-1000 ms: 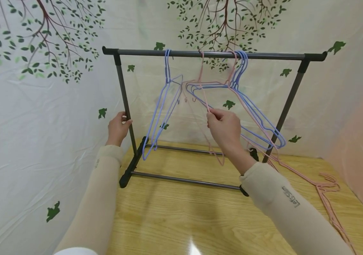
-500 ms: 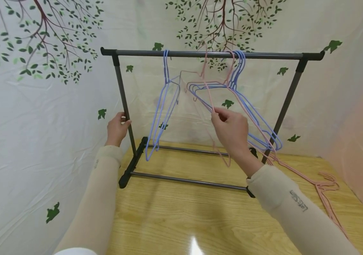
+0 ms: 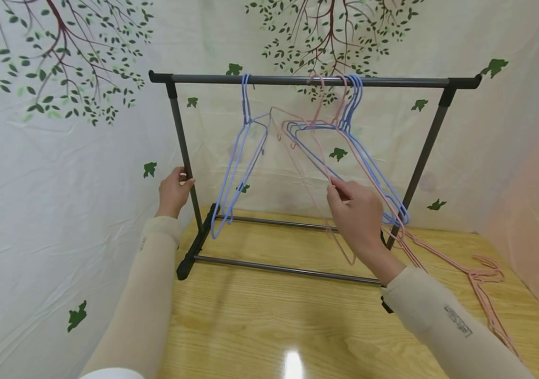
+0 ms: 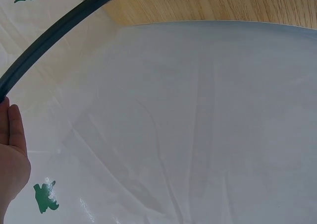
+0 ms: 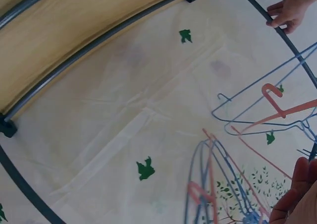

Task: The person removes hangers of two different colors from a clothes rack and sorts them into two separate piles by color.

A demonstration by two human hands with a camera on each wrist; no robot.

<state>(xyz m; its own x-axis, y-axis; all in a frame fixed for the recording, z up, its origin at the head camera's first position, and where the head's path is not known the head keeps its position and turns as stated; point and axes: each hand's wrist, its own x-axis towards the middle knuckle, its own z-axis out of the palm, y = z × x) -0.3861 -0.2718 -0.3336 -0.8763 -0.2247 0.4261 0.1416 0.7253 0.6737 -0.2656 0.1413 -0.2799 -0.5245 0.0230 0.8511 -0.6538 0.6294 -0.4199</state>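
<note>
My left hand [image 3: 173, 193] grips the left post [image 3: 181, 134] of a black clothes rack, thumb in front and fingers behind. In the left wrist view, only part of that hand [image 4: 14, 159] shows at the edge. My right hand [image 3: 357, 216] pinches one sloping arm of a pink clothes hanger [image 3: 318, 105], whose hook is at the top rail [image 3: 279, 80]; I cannot tell whether it bears on the rail. Just right of it hang another pink hanger [image 3: 340, 105] and several blue hangers [image 3: 357, 102]. Further left on the rail are blue hangers [image 3: 244, 100].
Several pink hangers [image 3: 480, 276] lie on the wood-patterned surface [image 3: 250, 321] at the right, partly behind my right forearm. The rack's lower bars [image 3: 279, 269] run across near its feet. White sheeting [image 3: 108, 210] printed with leaves stands behind and at the sides.
My right hand has moved right and down, drawing the pink hanger rightward. Its hook rose above the rail half a second ago and is lower now. My left hand stays on the post.
</note>
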